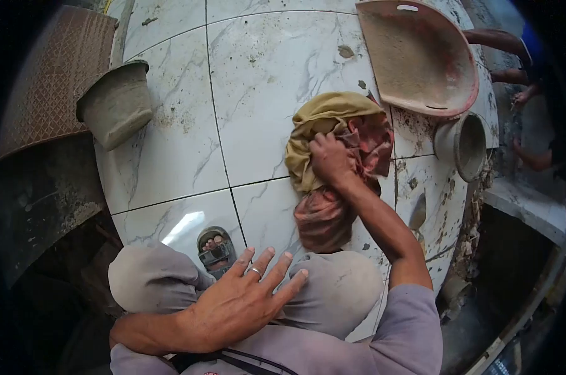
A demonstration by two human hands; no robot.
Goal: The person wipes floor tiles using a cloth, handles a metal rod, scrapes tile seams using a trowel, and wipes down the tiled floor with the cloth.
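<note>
My right hand (330,157) presses down on a bunched cloth, its fingers curled into the fabric. The cloth has a mustard-yellow part (323,107) and a dusty red part (323,219); whether these are one cloth or two I cannot tell. Beneath it lies a white marbled floor tile (258,81). My left hand (240,300), with a ring on one finger, is held over my lap near the knees. Its fingers are spread and hold nothing.
A grey bucket (117,106) lies tilted at the left, with a second bucket (470,147) at the right. A reddish scoop-shaped basin (420,69) holds dried residue. Another person's arm (498,40) reaches in at right. Debris (473,244) lines the tile edge beside a dark drop.
</note>
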